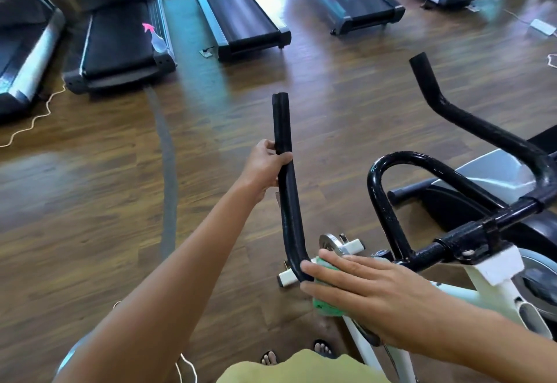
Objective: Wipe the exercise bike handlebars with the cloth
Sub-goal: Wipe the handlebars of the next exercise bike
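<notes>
Your left hand [265, 165] is curled round the left horn of the exercise bike handlebars [286, 201]. It grips about halfway up the black padded tube, thumb across the near side and fingers wrapped behind.

Your right hand [361, 286] lies flat with straight, slightly spread fingers. It presses the green cloth [324, 307] onto the bend where that horn meets the crossbar. The cloth shows only as a strip past your fingertips and under your palm edge.

The centre loop [379, 189] and the right horn [437, 96] stand bare, apart from both hands, above the white bike frame [494, 268].

The only container is a clear spray bottle [157, 39] with a pink trigger, upright on the right edge of a treadmill [120, 39] near its rear corner. You cannot tell how full it is.
</notes>
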